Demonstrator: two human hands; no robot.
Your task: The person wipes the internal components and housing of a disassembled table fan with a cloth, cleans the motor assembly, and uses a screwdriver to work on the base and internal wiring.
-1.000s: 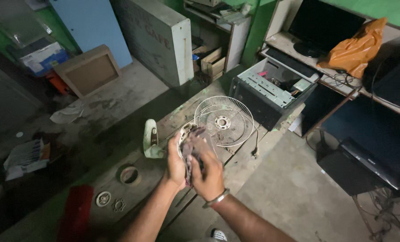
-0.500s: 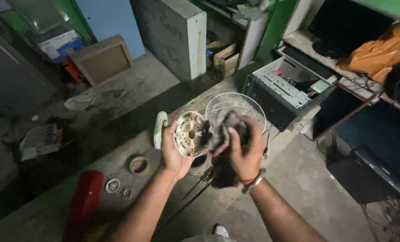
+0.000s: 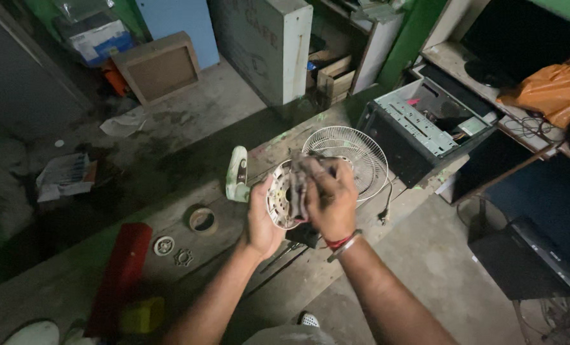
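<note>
- My left hand (image 3: 262, 220) is wrapped around the near-left rim of a round, pale metal motor housing (image 3: 281, 203), fingers clamped on it, holding it up above the bench (image 3: 74, 281).
- My right hand (image 3: 331, 199) is closed on a grimy grey rag (image 3: 301, 185) and presses it against the face of the housing.
- Just beyond my hands a round white wire fan guard (image 3: 355, 156) lies flat on the bench, reaching close to its far edge; a black cord with a plug (image 3: 383, 214) hangs off the bench's right edge beside it.
- A pale green and white plastic fan part (image 3: 237, 174) stands just left of the housing.
- Further left on the bench lie a brown ring of tape (image 3: 202, 220), two small round metal pieces (image 3: 173, 251), a long red flat piece (image 3: 122, 271) and a yellow lump (image 3: 143, 314) at the near-left end.
- An open grey computer case (image 3: 419, 128) sits to the far right, its boards and drive bays showing inside.
- An open wooden box (image 3: 333, 73) against the far wall holds something I cannot make out.
- The bare concrete floor (image 3: 425, 255) to the right of the bench is open; the floor to the far left carries a scrap of paper (image 3: 64, 176) and a tan square panel (image 3: 157, 67).
</note>
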